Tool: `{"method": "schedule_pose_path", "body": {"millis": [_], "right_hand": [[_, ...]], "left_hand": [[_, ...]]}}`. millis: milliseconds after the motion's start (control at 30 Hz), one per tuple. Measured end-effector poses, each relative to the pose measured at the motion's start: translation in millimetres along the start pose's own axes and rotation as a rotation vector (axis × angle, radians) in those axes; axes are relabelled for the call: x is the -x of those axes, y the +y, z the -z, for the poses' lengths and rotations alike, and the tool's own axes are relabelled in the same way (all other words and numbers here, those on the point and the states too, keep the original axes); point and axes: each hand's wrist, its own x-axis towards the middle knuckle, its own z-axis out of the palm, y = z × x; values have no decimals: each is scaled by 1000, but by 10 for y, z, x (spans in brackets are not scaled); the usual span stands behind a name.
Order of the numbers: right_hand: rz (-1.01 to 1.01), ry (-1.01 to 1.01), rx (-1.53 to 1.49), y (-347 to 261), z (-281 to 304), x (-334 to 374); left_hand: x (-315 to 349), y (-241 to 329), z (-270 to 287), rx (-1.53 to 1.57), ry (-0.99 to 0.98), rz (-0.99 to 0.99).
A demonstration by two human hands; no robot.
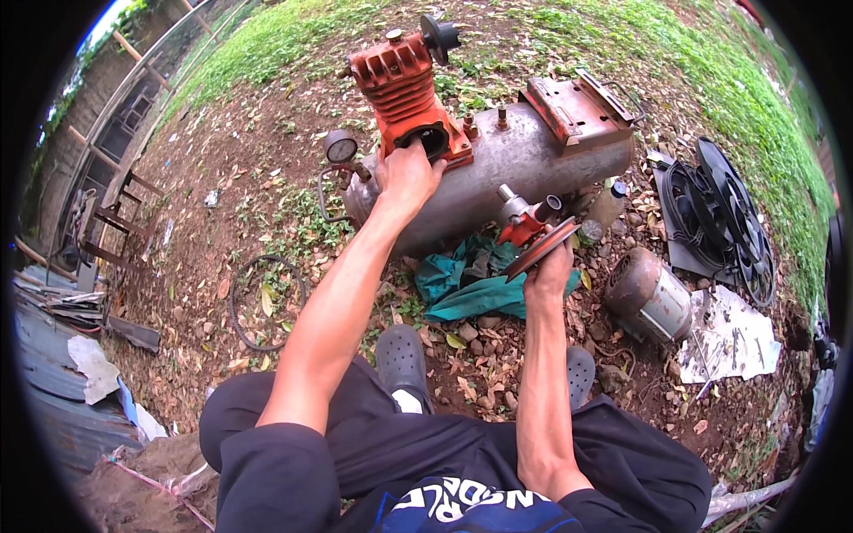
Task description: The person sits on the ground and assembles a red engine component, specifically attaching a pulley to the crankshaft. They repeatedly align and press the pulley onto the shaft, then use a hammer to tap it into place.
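Note:
My left hand reaches into the round opening in the front of an orange finned compressor pump. Its fingertips are hidden inside, so what they touch does not show. The pump stands upright on the left end of a grey metal air tank. Closed round the underside of a pulley wheel, my right hand holds it tilted in front of the tank. An orange flange and a bright metal crankshaft stick up from the pulley. A green cloth lies on the ground just below.
A pressure gauge sits at the tank's left end, a rusty mounting plate on its right. An electric motor, a white sheet and black fans lie to the right. A belt rests on leaves at left.

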Motion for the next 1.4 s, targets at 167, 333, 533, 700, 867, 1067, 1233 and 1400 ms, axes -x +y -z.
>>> {"method": "schedule_pose_path", "body": {"millis": [167, 333, 533, 700, 867, 1067, 1233, 1400], "right_hand": [[-19, -19, 17, -4, -100, 73], [-45, -5, 20, 33, -117, 54], [-85, -64, 49, 135, -163, 141], [-75, -52, 129, 73, -231, 198], [-86, -42, 118, 71, -228, 221], [-93, -116, 159, 39, -182, 238], [-92, -80, 158, 57, -163, 237], [-103, -106, 137, 73, -188, 226]], "left_hand": [[-67, 26, -55, 63, -39, 40], [-5, -99, -50, 41, -26, -55], [-21, 9, -41, 76, -70, 10], [-8, -34, -31, 57, -114, 6], [53, 7, -36, 92, -100, 33], [58, 18, -70, 111, -73, 38], [158, -34, -36, 105, -120, 53], [318, -36, -78, 104, -210, 43]]}}
